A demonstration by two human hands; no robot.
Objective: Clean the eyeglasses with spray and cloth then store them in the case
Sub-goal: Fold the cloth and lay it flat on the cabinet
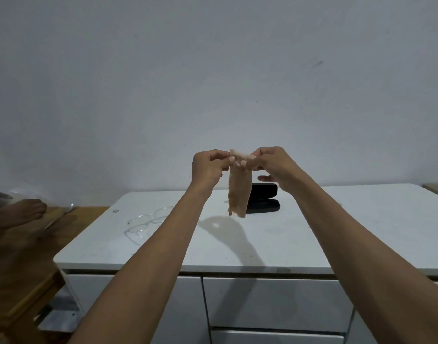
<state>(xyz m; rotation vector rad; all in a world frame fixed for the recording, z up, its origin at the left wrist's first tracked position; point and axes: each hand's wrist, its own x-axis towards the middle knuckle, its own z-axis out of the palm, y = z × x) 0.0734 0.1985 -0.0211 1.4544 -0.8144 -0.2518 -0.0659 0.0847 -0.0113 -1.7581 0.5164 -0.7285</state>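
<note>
A tan cloth (239, 194) hangs in the air above the white cabinet top (300, 234). My left hand (208, 167) and my right hand (270, 165) both pinch its upper edge, close together. Clear-framed eyeglasses (148, 220) lie on the cabinet top to the left, partly hidden by my left forearm. A black glasses case (265, 201) stands open behind the cloth, its left part covered by it. I see no spray bottle.
White drawers (275, 301) run below the cabinet top. A wooden surface (21, 256) sits to the left, with another person's foot (14, 212) resting on it. A plain grey wall (213, 70) stands behind.
</note>
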